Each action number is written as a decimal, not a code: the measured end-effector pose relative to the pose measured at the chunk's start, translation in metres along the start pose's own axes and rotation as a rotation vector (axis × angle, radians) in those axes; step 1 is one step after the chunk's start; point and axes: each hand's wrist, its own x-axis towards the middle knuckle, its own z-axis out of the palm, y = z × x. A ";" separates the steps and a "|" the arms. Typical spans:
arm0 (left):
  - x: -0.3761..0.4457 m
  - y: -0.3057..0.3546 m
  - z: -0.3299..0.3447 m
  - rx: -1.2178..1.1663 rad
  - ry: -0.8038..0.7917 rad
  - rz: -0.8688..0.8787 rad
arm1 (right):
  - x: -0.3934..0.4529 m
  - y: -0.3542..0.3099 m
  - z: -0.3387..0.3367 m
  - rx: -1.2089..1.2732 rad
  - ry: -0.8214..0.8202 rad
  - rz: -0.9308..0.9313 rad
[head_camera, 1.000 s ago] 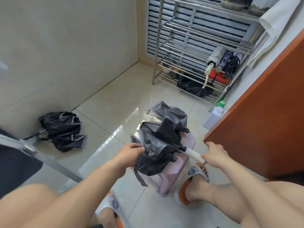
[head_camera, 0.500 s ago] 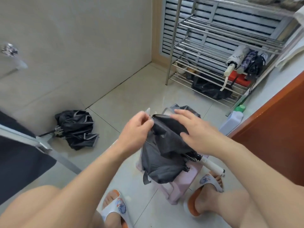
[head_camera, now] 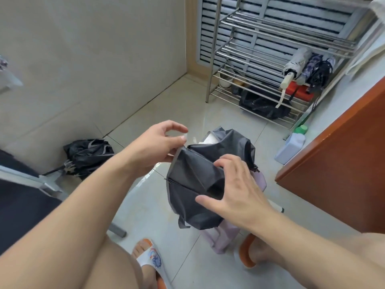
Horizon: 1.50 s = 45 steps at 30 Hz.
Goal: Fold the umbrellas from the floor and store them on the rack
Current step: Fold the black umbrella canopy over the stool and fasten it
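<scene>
A collapsed dark grey umbrella (head_camera: pixel 193 184) hangs in front of me over a pink stool (head_camera: pixel 225 236). My left hand (head_camera: pixel 158 144) pinches the upper left corner of its canopy, by a rib tip. My right hand (head_camera: pixel 233 188) lies on the canopy's right side with fingers spread and slightly bent, thumb pressing the cloth. The umbrella's white handle is mostly hidden behind my right wrist. A second crumpled black umbrella (head_camera: pixel 88 155) lies on the floor at the left wall. The steel rack (head_camera: pixel 250 53) stands at the back, with three folded umbrellas (head_camera: pixel 306 67) on its right side.
A white bottle with a green cap (head_camera: pixel 291 147) stands by an orange-brown wooden panel (head_camera: pixel 337 159) on the right. A black bag (head_camera: pixel 262 107) and a red box lie on the rack's low shelves. A grey bar and dark cloth are at the left.
My right hand let go of the handle and came up onto the canopy. My left hand shifted from the canopy's side to pinch its top corner. The camera moved closer.
</scene>
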 end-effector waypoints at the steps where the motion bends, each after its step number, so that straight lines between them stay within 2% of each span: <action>1: -0.001 0.002 0.001 -0.009 -0.027 0.001 | 0.000 -0.001 0.002 0.005 0.043 -0.008; 3: -0.003 0.002 0.002 -0.007 -0.053 -0.010 | 0.003 -0.003 0.001 0.066 0.173 0.050; 5: -0.004 0.000 0.002 0.004 -0.049 -0.023 | 0.004 -0.006 -0.008 0.264 0.309 0.235; 7: -0.005 -0.002 0.000 0.008 -0.006 -0.032 | 0.000 -0.002 -0.015 0.448 0.326 0.414; 9: -0.004 -0.004 -0.003 -0.007 0.052 -0.046 | -0.005 0.001 -0.015 0.425 0.242 0.444; 11: -0.003 -0.004 -0.005 -0.055 0.100 -0.064 | -0.010 0.000 -0.009 0.371 0.140 0.396; 14: 0.000 -0.004 -0.004 -0.123 0.146 -0.092 | -0.009 -0.004 0.000 0.327 0.083 0.352; 19: 0.005 -0.006 0.002 -0.173 0.177 -0.110 | 0.003 0.003 -0.001 0.136 -0.128 0.515; 21: 0.006 -0.007 0.005 -0.189 0.188 -0.117 | 0.003 0.004 0.000 0.203 -0.162 0.501; 26: 0.008 -0.008 0.007 -0.167 0.164 -0.121 | 0.004 0.000 0.004 0.720 -0.071 0.410; 28: 0.008 -0.007 0.007 -0.159 0.167 -0.107 | 0.005 0.001 0.000 0.743 -0.165 0.453; 31: 0.008 -0.007 0.010 -0.128 0.194 -0.101 | 0.001 0.001 -0.004 0.599 -0.295 0.451; 35: 0.009 -0.006 0.013 -0.101 0.201 -0.111 | 0.002 0.004 -0.002 0.639 -0.167 0.478; 40: 0.008 -0.003 0.010 -0.106 0.129 -0.087 | 0.010 0.004 -0.006 1.231 -0.098 0.687; 42: 0.006 -0.003 0.007 -0.111 0.089 -0.069 | 0.010 0.001 -0.011 1.348 -0.078 0.653; 45: 0.004 -0.005 0.002 -0.098 0.028 -0.048 | 0.011 0.000 -0.013 1.351 0.014 0.595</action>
